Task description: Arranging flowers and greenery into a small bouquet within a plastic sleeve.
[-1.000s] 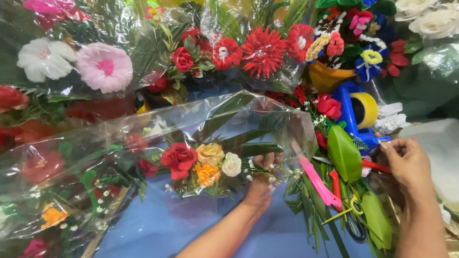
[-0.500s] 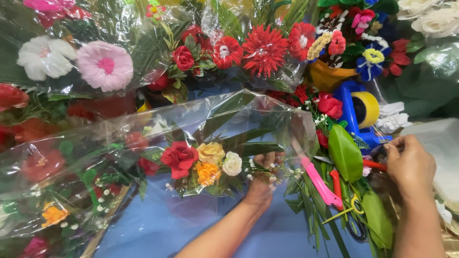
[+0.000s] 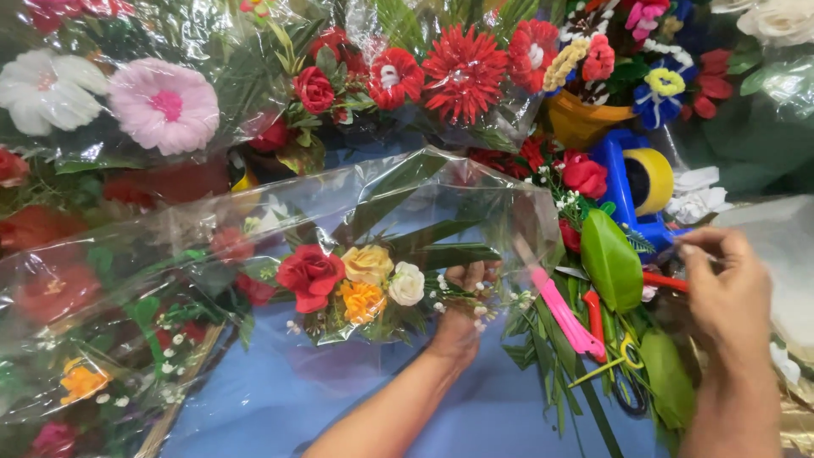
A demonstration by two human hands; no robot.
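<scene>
My left hand (image 3: 462,312) grips the stems of a small bouquet (image 3: 356,282) of red, yellow, orange and white roses, lying inside a clear cellophane sheet (image 3: 339,212) over the blue table (image 3: 280,399). Long dark green leaves fan out behind the roses. My right hand (image 3: 725,293) hovers at the right, fingers pinched together near a blue tape dispenser (image 3: 632,191) with a yellow roll; whether it pinches tape, I cannot tell. Below it lie broad green leaves (image 3: 610,263).
Wrapped artificial flowers crowd the back: white and pink daisies (image 3: 161,106), red dahlias (image 3: 462,72), an orange pot (image 3: 581,123). A pink cutter (image 3: 564,314), red-handled tool (image 3: 593,318) and scissors (image 3: 632,390) lie among stems at the right. More wrapped bouquets (image 3: 76,339) lie at the left.
My right hand has drifted slightly up and right beside the tape dispenser. My left hand and the bouquet stay where they were.
</scene>
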